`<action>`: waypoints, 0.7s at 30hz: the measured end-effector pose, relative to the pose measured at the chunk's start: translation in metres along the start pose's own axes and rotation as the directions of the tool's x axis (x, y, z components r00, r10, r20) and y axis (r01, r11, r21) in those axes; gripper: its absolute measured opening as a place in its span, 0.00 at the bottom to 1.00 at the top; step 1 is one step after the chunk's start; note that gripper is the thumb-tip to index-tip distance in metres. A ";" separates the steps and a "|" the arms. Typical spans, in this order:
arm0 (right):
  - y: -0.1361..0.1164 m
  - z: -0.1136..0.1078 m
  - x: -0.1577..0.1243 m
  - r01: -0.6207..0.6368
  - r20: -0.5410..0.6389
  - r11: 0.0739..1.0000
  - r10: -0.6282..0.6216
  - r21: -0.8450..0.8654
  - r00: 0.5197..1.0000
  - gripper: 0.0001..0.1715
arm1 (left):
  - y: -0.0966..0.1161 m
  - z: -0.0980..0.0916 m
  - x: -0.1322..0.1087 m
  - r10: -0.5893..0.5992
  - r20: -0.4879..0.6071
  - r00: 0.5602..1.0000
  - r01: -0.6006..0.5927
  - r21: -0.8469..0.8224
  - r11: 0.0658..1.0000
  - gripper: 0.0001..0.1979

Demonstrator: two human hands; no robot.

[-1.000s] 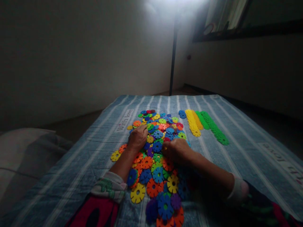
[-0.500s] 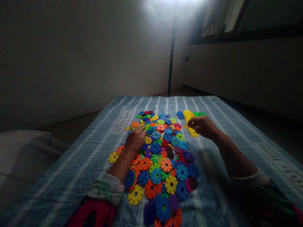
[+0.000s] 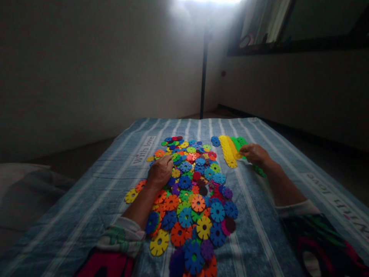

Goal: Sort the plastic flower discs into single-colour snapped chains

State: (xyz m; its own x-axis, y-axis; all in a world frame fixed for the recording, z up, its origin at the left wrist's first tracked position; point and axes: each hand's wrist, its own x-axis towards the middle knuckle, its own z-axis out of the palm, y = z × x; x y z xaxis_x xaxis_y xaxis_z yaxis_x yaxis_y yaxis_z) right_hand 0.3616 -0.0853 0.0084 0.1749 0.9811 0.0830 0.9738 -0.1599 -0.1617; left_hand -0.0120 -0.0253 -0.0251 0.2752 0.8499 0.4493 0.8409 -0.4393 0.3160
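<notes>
Many notched plastic flower discs (image 3: 185,182) in mixed colours lie in a long heap on the cloth. My left hand (image 3: 160,171) rests on the heap's left side with its fingers curled together; whatever they pinch is hidden. Over on the right, my right hand (image 3: 255,154) is closed, its fingertips on a yellow disc (image 3: 238,155) at the edge of the yellow rows. One overlapping row of yellow discs (image 3: 227,150) runs toward me there. Green discs (image 3: 241,142) form rows beside it, partly covered by my right hand, and a few blue discs (image 3: 215,141) lie to its left.
A blue striped cloth (image 3: 109,184) with printed lettering covers the surface. Beyond its far edge stands a dark lamp pole (image 3: 203,77) under a bright light. Pale fabric (image 3: 23,200) lies at the left, and a window ledge (image 3: 288,48) is at upper right.
My right hand has moved right, from above the yellow row to its right edge, uncovering more yellow and green discs. My left hand stays on the heap. The view has shifted slightly.
</notes>
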 end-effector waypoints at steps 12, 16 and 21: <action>-0.007 0.007 -0.001 -0.040 0.001 0.999 0.040 -0.004 0.999 0.17 | 0.003 -0.002 0.000 -0.014 0.015 1.000 0.014 0.016 1.000 0.17; -0.012 0.002 -0.002 -0.045 -0.079 0.999 0.046 0.010 0.996 0.17 | 0.003 0.000 0.000 -0.006 0.009 1.000 0.006 0.009 1.000 0.16; -0.041 -0.013 -0.015 0.101 0.072 0.947 -0.129 0.304 0.989 0.13 | 0.003 0.000 -0.001 -0.008 0.024 1.000 0.008 0.001 1.000 0.15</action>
State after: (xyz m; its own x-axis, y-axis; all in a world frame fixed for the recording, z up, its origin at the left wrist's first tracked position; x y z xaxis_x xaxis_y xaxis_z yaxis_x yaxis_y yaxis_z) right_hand 0.3208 -0.0951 0.0269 0.0372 0.9988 0.0323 0.8961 -0.0190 -0.4435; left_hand -0.0100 -0.0276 -0.0245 0.2796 0.8602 0.4265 0.8437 -0.4321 0.3185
